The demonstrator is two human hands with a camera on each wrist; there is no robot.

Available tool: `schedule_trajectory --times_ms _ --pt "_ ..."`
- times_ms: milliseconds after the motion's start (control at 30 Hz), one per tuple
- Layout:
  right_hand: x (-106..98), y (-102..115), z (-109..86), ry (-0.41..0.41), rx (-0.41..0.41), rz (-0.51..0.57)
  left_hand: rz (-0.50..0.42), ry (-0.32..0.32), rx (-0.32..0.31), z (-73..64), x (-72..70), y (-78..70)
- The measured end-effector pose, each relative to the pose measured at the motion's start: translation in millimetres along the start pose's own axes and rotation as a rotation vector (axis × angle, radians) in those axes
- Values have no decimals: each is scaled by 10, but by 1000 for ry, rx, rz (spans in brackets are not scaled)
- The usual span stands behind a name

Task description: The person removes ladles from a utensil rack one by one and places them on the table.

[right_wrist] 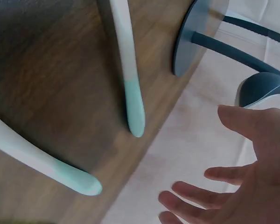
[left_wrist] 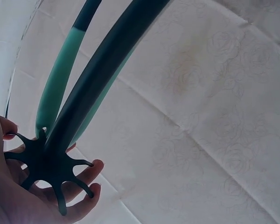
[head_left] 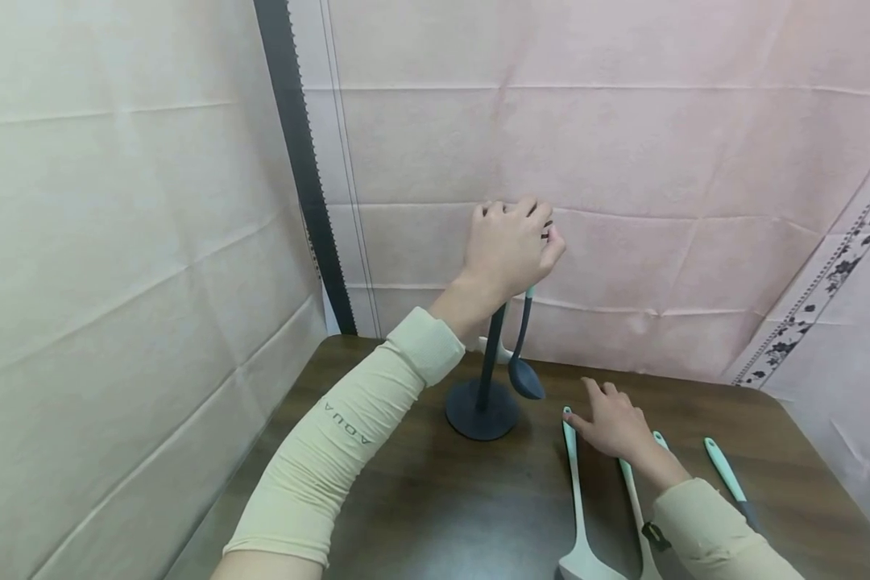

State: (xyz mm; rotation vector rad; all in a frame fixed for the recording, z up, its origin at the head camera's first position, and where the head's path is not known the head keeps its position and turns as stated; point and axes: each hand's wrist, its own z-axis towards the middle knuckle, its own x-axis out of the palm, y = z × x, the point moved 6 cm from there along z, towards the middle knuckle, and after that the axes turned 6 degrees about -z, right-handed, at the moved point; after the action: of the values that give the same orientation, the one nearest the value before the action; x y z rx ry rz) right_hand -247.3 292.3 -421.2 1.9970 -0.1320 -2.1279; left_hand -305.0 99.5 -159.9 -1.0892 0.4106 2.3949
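Note:
My left hand [head_left: 507, 246] grips the top of a dark utensil stand [head_left: 482, 412], its fingers around the stand's curved hooks [left_wrist: 42, 158]. From the stand hangs a dark ladle [head_left: 525, 379] with a mint handle [left_wrist: 58, 79]. Another mint handle [left_wrist: 99, 100] shows behind the post in the left wrist view, and a pale utensil head [head_left: 503, 354] hangs behind it in the head view. My right hand [head_left: 612, 423], fingers spread and holding nothing, hovers over the table beside the handle end of a pale turner [head_left: 576, 491].
Right of the turner lie a second pale utensil [head_left: 632, 499], a mint handle end [head_left: 660, 440] and a mint-handled utensil with a dark shaft [head_left: 727, 471]. Cloth-covered walls [head_left: 623, 145] stand behind and beside the brown table [head_left: 420, 491].

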Motion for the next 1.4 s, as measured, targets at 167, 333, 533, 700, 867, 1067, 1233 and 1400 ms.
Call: schedule_trajectory --times_ms 167,333,533,700,867,1067,1233,1400 --pt "-135 114 -47 -72 -26 -14 -22 -3 -11 12 -6 5" --pt "-262 212 -63 -105 -39 -12 -86 -1 8 18 -3 43" --pt "-401 302 -61 -178 -52 -28 -179 -10 67 34 -15 146" --pt "-517 372 -60 -290 -92 -6 -248 15 114 40 -18 227" --pt "-660 449 -50 -382 -132 27 -317 39 155 79 -5 321" --pt "-804 517 -16 -436 -169 74 -422 70 173 99 13 420" --pt "-879 550 20 -460 -190 99 -473 84 183 114 16 461" --pt "-936 601 43 -452 -197 120 -575 103 177 111 28 534"
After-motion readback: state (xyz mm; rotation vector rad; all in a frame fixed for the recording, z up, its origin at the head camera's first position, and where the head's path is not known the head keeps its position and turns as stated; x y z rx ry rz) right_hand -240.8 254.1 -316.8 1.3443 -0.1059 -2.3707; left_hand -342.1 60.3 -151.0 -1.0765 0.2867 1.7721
